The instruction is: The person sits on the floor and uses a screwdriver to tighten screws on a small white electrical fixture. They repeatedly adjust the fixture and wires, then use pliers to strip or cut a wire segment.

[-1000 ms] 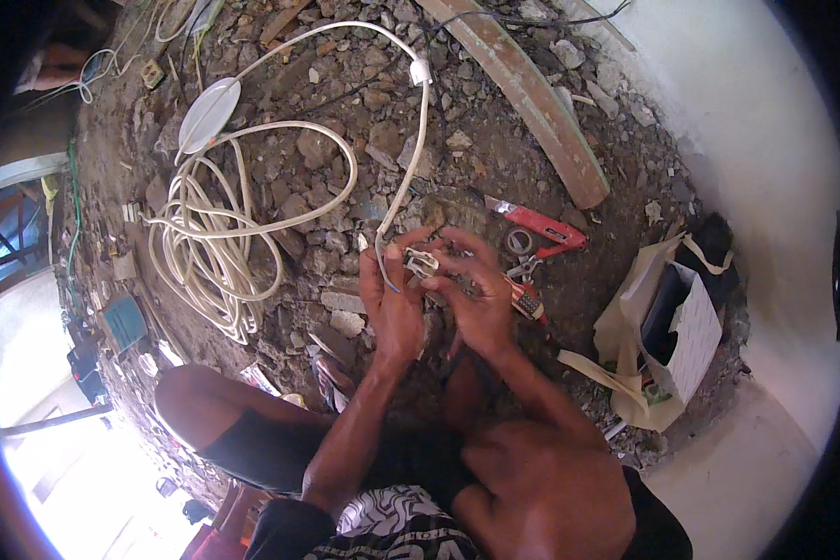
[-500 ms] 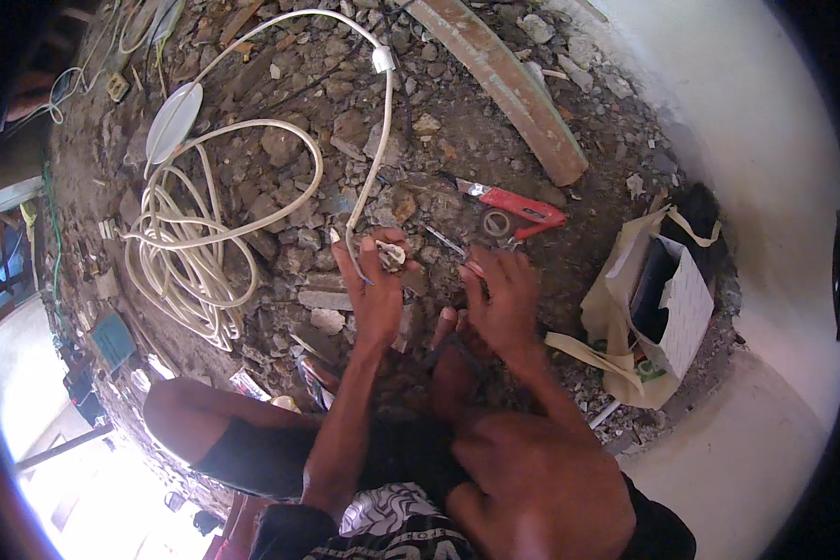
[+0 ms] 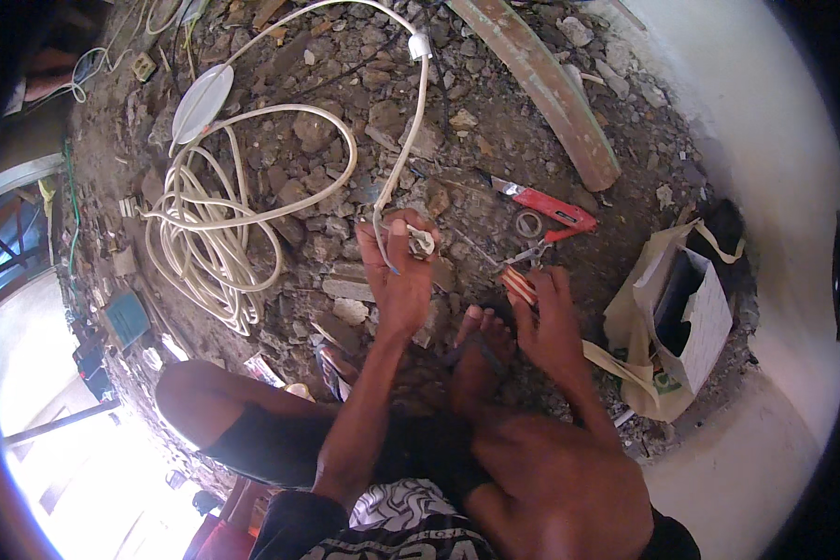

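Note:
My left hand (image 3: 403, 280) is closed round a small white fitting (image 3: 422, 244), whose inside and details I cannot make out. The grey stripped end of a white cable (image 3: 414, 131) runs over these fingers, and a blue wire tip (image 3: 394, 270) sticks out. My right hand (image 3: 548, 313) is closed at the red-and-cream handles of what looks like pliers (image 3: 518, 285), their metal jaws pointing away from me. A thin metal shaft (image 3: 476, 247), like a screwdriver's, lies just left of the jaws. Beyond them rest a red utility knife (image 3: 551, 207) and a roll of tape (image 3: 528, 224).
Coiled white cable (image 3: 205, 247) lies left on stony ground, near a white oval plate (image 3: 202, 103). A white cap (image 3: 420, 46) sits on the cable. A long wooden plank (image 3: 551, 103) lies far right. A cloth bag with a box (image 3: 695, 322) stands by the pale wall (image 3: 765, 140).
My right hand has drawn back slightly toward me and to the right, uncovering the red-and-cream handles. The left hand still holds the white fitting. The whole view has shifted a little.

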A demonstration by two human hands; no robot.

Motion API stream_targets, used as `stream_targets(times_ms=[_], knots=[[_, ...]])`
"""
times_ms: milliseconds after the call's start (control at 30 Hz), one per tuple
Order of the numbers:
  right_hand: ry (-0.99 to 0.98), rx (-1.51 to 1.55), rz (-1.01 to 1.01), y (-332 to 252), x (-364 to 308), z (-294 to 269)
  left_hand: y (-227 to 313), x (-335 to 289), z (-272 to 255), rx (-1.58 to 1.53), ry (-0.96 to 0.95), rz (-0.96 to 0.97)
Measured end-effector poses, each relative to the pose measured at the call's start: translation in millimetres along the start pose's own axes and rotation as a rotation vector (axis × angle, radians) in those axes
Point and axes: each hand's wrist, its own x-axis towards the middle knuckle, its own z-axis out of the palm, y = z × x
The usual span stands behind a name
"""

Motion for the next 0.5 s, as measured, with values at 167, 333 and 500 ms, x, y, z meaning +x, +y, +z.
stream_targets(times_ms=[167, 333, 500], knots=[[-0.109, 0.400, 0.010, -3.0, -7.7, -11.3, 1.8, 3.6, 11.9, 0.003, -0.051, 0.093], [-0.187, 0.699, 0.261, -31.8, 15.2, 3.3, -4.6, 1.9, 16.4, -0.006, -0.066, 0.060], [-0.028, 0.890, 0.243, -43.1, 50.4, 26.1, -9.7, -1.8, 28.7, 0.113, -0.045, 0.084]])
